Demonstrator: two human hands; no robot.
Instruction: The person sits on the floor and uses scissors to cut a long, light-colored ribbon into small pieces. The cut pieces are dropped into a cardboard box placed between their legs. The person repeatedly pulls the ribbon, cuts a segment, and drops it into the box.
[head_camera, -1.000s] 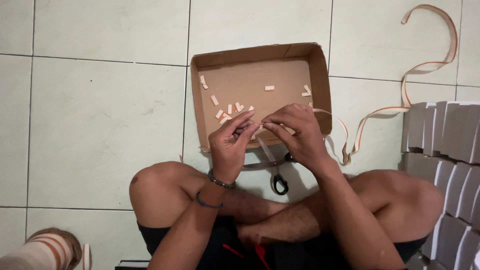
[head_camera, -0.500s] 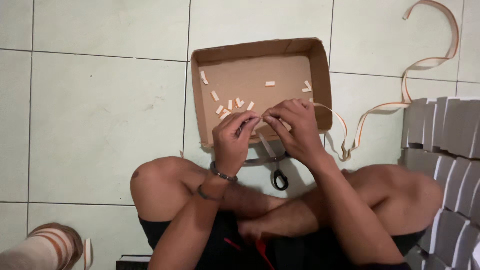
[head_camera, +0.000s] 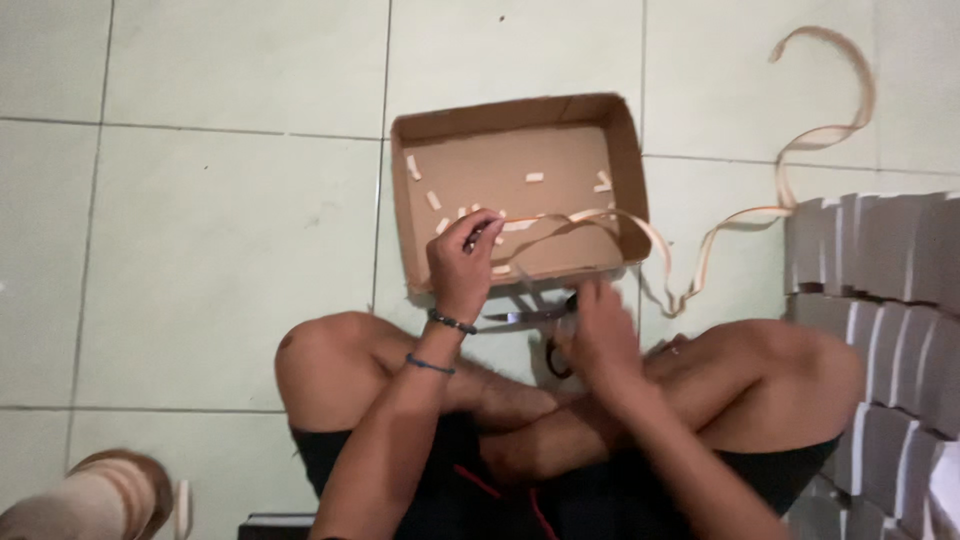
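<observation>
I sit cross-legged on a tiled floor. My left hand (head_camera: 463, 262) pinches the end of a long tan strip (head_camera: 600, 222) over the near edge of a shallow cardboard box (head_camera: 624, 150). The strip loops across the box and trails off to the right over the floor. Several short tan cut pieces (head_camera: 434, 200) lie inside the box. My right hand (head_camera: 598, 330), blurred, is down on a pair of scissors (head_camera: 530, 318) lying on the floor in front of the box; its fingers are at the black handles.
Stacks of grey-white folded cartons (head_camera: 880, 300) stand along the right edge. A roll of tan material (head_camera: 100, 495) lies at the bottom left. My knees (head_camera: 320, 350) flank the scissors.
My right hand let go of the strip and dropped to the scissors on the floor. My left hand stays over the box, still pinching the strip's end.
</observation>
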